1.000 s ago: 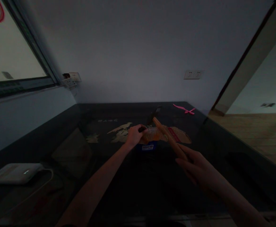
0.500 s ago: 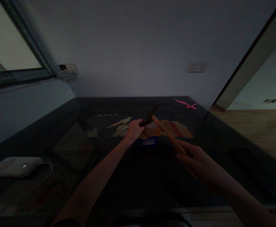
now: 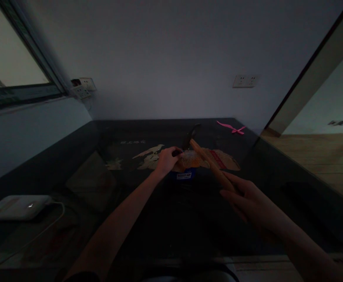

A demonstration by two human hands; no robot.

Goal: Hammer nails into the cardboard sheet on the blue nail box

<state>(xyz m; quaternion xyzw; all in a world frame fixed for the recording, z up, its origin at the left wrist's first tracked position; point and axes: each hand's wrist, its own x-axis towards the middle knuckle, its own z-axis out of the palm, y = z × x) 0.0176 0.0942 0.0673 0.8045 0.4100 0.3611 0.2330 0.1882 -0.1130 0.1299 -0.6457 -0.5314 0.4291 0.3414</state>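
My right hand (image 3: pixel 244 199) is closed round the lower end of a hammer's wooden handle. The hammer (image 3: pixel 209 161) points away and to the left, its dark curved head just above and beside my left hand. My left hand (image 3: pixel 167 158) has thumb and fingers pinched together at the left end of an orange-brown, lumpy item in clear wrap (image 3: pixel 188 159). What sits between those fingertips is hidden or too small to name. Under the wrapped item is a blue box (image 3: pixel 185 175) with a white label.
Everything lies on a dark glossy table (image 3: pixel 159 219) with a printed pale bird and floral design. A white device (image 3: pixel 18 206) with a cable lies at the left. Toward the back right is a pink ribbon (image 3: pixel 231 127). A wall with sockets (image 3: pixel 244 81) stands behind.
The hammer head tipped down toward my left hand half a second ago and is now lifted and turned back slightly. My left hand keeps its place. The view has tilted downward a little.
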